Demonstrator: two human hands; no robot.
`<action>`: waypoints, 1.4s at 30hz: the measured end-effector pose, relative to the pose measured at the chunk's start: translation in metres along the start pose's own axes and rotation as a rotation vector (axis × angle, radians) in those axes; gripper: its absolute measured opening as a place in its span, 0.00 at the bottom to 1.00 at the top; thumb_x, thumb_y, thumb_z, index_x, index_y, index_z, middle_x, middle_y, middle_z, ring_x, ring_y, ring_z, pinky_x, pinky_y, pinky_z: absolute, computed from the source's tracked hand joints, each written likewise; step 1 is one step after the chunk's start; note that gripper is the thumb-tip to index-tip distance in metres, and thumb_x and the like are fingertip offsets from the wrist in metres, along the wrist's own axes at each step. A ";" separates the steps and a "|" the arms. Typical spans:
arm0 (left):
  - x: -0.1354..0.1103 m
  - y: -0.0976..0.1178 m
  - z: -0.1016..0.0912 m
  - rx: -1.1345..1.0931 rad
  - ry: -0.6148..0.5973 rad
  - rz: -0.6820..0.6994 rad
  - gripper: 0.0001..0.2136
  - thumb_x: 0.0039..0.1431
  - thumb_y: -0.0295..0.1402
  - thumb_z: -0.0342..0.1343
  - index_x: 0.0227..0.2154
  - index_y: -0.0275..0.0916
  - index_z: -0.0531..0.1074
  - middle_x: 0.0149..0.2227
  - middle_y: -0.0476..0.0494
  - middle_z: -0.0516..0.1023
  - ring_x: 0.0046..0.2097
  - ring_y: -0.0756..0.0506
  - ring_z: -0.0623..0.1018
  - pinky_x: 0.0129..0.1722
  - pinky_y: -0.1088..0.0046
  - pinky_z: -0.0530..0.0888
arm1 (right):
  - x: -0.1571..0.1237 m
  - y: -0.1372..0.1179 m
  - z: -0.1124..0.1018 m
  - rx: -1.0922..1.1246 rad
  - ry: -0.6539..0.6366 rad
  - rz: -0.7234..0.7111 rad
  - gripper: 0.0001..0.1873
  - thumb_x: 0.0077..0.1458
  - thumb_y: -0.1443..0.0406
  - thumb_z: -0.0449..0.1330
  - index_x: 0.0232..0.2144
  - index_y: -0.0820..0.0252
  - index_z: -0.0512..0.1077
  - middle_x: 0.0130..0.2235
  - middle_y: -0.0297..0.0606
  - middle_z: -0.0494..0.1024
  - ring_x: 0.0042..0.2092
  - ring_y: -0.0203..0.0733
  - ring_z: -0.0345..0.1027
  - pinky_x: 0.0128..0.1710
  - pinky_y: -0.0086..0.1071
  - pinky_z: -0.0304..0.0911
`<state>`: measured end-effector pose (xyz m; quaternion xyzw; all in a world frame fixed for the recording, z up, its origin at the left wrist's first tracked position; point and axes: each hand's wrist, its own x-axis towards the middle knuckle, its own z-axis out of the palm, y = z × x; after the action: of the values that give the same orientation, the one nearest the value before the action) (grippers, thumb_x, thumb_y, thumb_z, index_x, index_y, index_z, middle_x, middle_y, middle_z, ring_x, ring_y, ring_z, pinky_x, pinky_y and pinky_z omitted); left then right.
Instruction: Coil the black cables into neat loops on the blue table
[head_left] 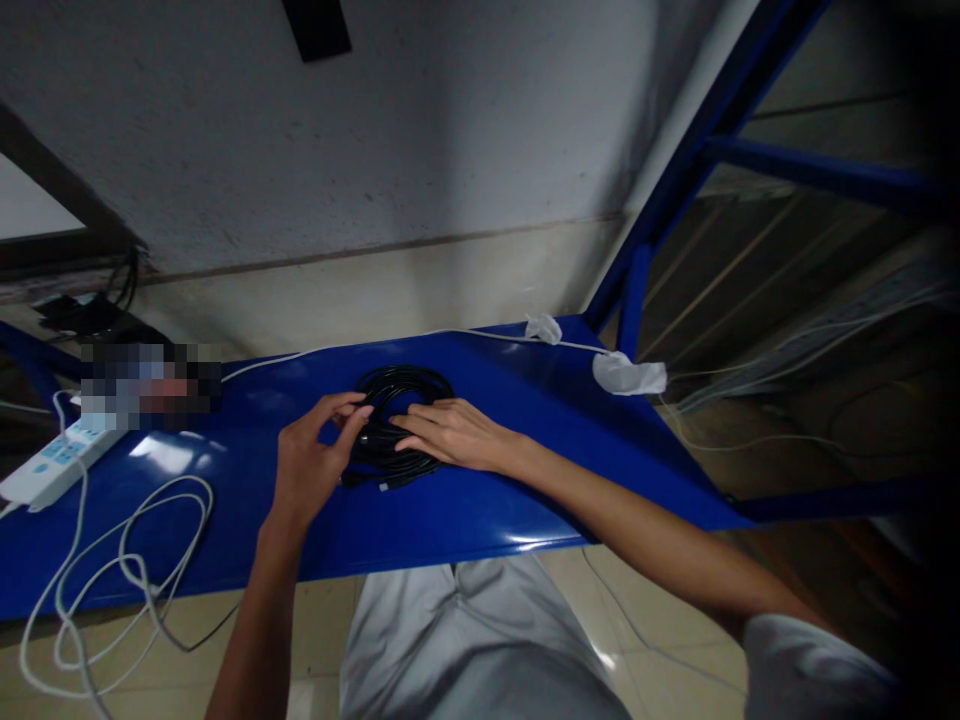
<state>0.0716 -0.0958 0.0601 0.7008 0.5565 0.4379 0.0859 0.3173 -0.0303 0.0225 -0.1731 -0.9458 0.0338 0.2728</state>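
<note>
A coil of black cable (pixel 409 378) lies on the blue tabletop (pixel 480 520) in the head view. My right hand (pixel 457 435) rests over the coil's right side, thumb and fingers closed around part of the black cable. From between those fingers a thick black cable end (pixel 371 438) points left. My left hand (pixel 319 450) is at the coil's left edge, its thumb and index finger pinched together on the cable, though the exact strand is hard to make out. Near the front of the coil a small light-coloured connector tip (pixel 385 487) shows.
A white power strip (pixel 45 470) sits at the table's left end, next to a blurred patch. Loose white cable (pixel 135 565) loops over the front left edge. Two white wrapped bundles (pixel 628 374) lie at the back right, by a blue metal frame (pixel 637 290). A wall stands behind.
</note>
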 end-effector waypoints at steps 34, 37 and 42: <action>-0.011 0.017 0.036 -0.065 -0.104 -0.034 0.09 0.73 0.42 0.60 0.38 0.46 0.79 0.44 0.44 0.85 0.48 0.40 0.80 0.51 0.57 0.73 | 0.004 0.003 -0.016 0.463 -0.146 0.263 0.14 0.80 0.56 0.48 0.50 0.59 0.67 0.40 0.38 0.77 0.37 0.40 0.70 0.39 0.34 0.61; -0.013 0.015 0.030 -0.097 -0.157 -0.034 0.09 0.73 0.42 0.61 0.38 0.46 0.80 0.47 0.44 0.85 0.52 0.39 0.80 0.56 0.56 0.72 | 0.004 0.005 -0.017 0.495 -0.141 0.258 0.11 0.80 0.59 0.47 0.49 0.59 0.65 0.39 0.38 0.77 0.36 0.39 0.69 0.38 0.33 0.60; -0.016 0.015 0.024 -0.043 -0.234 0.038 0.05 0.72 0.38 0.62 0.41 0.48 0.82 0.55 0.44 0.82 0.58 0.37 0.76 0.62 0.50 0.71 | 0.004 0.009 -0.018 0.507 -0.113 0.251 0.09 0.79 0.62 0.47 0.49 0.59 0.65 0.39 0.37 0.75 0.35 0.38 0.67 0.38 0.33 0.61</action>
<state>0.0987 -0.1064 0.0463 0.7556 0.5197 0.3664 0.1572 0.3262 -0.0210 0.0381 -0.2128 -0.8920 0.3124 0.2479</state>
